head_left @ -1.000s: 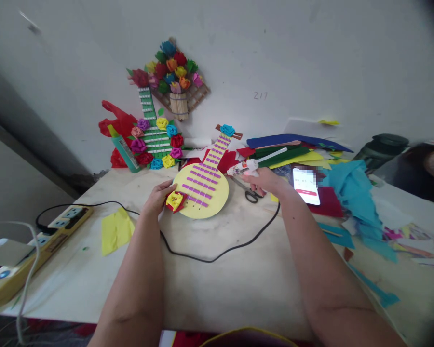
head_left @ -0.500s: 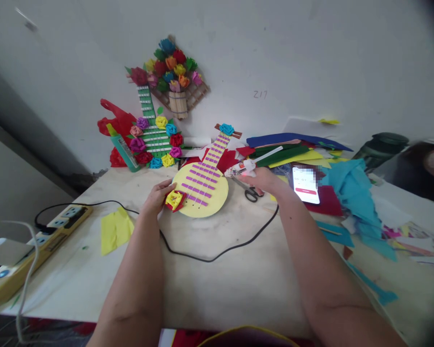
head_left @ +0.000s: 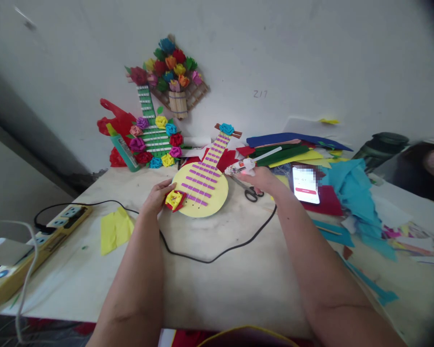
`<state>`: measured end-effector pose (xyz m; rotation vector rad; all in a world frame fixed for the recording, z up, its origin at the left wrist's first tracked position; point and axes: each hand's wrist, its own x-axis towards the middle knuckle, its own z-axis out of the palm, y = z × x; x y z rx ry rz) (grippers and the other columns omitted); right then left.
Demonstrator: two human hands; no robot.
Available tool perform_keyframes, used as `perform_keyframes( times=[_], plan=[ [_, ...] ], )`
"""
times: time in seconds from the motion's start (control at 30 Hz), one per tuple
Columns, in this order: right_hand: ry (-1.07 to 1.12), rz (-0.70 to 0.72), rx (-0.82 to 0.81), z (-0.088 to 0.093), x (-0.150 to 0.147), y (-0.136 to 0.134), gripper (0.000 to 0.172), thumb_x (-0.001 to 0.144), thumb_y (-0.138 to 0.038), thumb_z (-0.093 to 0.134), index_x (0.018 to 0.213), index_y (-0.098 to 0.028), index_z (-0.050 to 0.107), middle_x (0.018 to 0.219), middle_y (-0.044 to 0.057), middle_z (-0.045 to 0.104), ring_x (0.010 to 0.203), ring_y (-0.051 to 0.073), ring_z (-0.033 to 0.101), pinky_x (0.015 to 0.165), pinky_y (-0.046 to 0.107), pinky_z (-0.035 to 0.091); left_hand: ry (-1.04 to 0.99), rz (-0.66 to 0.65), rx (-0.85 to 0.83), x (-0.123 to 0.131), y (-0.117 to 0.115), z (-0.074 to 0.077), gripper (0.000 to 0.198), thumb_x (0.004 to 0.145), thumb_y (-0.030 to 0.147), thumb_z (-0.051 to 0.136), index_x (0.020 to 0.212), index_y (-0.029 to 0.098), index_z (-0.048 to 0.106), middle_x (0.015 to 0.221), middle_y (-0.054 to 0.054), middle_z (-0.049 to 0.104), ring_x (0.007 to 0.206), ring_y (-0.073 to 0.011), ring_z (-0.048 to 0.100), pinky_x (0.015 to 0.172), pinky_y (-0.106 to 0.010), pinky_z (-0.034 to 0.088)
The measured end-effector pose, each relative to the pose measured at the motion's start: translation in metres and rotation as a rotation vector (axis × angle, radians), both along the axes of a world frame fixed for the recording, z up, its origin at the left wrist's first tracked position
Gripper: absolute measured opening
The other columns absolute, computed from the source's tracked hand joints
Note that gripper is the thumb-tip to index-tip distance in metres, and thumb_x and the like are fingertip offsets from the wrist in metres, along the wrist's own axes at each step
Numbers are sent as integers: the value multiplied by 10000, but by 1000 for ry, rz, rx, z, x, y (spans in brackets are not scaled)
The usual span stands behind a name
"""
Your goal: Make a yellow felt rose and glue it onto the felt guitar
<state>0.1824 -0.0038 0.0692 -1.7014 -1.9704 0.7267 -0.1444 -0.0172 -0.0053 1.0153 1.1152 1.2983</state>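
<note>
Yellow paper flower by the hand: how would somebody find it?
On the pale wooden table, find the round yellow paper guitar with purple strips. At its lower left edge, the left hand holds a small yellow paper flower with red petals, the only flower held in a hand.

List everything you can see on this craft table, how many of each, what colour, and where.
paper guitar: one, yellow with purple strips, table centre
paper flower: one, yellow on red, guitar's left edge
glue gun: one, white, right of guitar
scissors: one pair, black handles, right of guitar
phone: one, lit screen, right of scissors
cable: one, black, across table
power strip: one, yellow, far left
paper scrap: one, yellow, left of guitar
paper sheets: pile, mixed colours, right side
flower crafts: two, many-coloured, against wall
table: one, pale
left hand: holds paper flower
right hand: holds glue gun
</note>
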Motion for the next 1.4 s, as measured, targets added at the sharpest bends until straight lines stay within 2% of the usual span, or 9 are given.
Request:
perform_keyframes(
  times=[0.23, 0.6, 0.83, 1.1, 1.4],
  plan=[
    [-13, -18, 9, 2, 4, 2, 519, 654, -617, 509, 882, -159, 593, 472, -3, 477, 381, 113, 446, 433, 259, 345, -11, -11, 1, 0, -1, 0, 445, 590, 226, 686, 1016, 130, 600, 822, -61, 682, 680, -197, 641, 621, -281, 520],
    [-50, -23, 4, 1, 5, 2, 534, 640, -641, 496, 823, -152, 609, 452, 12, 483, 402, 130, 463, 436, 263, 354, -1, -6, 3, 0, -1, 0, 456, 585, 236, 687, 1021, 133, 599, 845, -67, 680, 697, -203, 642, 622, -282, 520],
    [3, -20, 46, 0, 3, 2, 510, 643, -623, 507, 857, -170, 603, 565, 22, 531, 372, 102, 445, 425, 269, 356, -19, 9, -1, 1, 0, -1, 438, 581, 218, 692, 1003, 134, 609, 840, -68, 682, 678, -196, 643, 608, -272, 528],
    [8, -36, 20, 5, 2, -2, 505, 644, -631, 499, 810, -165, 603, 480, 2, 478, 380, 111, 439, 435, 269, 350, -6, 5, -12, 2, -2, 1, 438, 589, 224, 689, 1011, 142, 606, 829, -60, 684, 691, -199, 646, 619, -271, 530],
    [-3, -17, 28, 3, -1, -2, 491, 658, -627, 494, 797, -168, 602, 515, 16, 504, 390, 114, 449, 450, 276, 353, 5, 25, -20, 2, -3, 2, 436, 577, 232, 697, 996, 142, 613, 827, -63, 685, 691, -205, 646, 616, -273, 528]
  ],
)
